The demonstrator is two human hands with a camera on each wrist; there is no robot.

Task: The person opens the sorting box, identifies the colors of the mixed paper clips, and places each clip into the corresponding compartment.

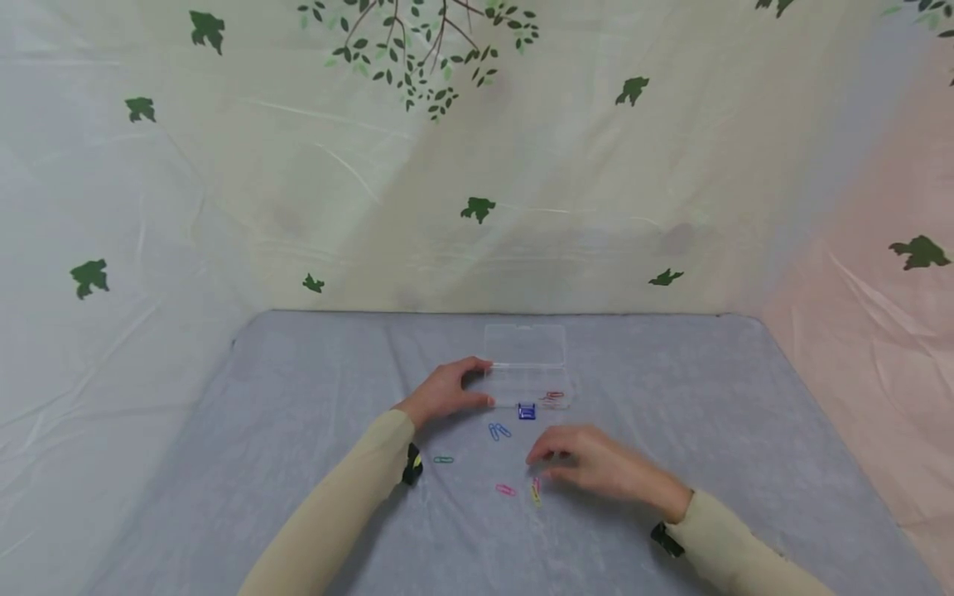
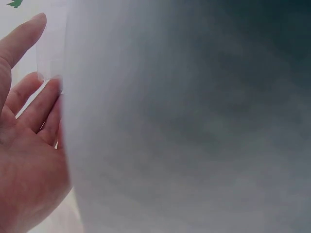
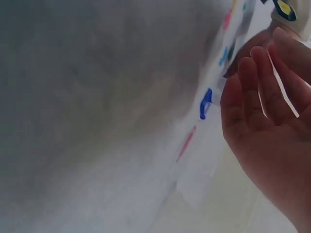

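A pale printed backdrop (image 1: 373, 207) is rising behind the grey cloth (image 1: 298, 397), its top running out of frame. My left sleeve (image 1: 335, 497) and right sleeve (image 1: 738, 546) are leaving the head view at its lower edge. Blurred grey is filling most of both wrist views. My left hand (image 1: 445, 391) is clamping the left end of the clear box (image 1: 514, 381) between thumb and fingers. My right hand (image 1: 589, 459) is holding thumb and fingers apart; I am not seeing whether the thumb is touching anything. The box is standing open, its transparent walls hard to trace. A blue piece (image 1: 527, 411) is sitting at its front edge. Red clips (image 1: 553, 396) are overlapping inside, uncountable. Blue clips (image 1: 499, 431), a green clip (image 1: 443, 459) and a pink clip (image 1: 506, 490) are lying outside; a yellow clip (image 1: 536, 497) is lying near my right thumb.
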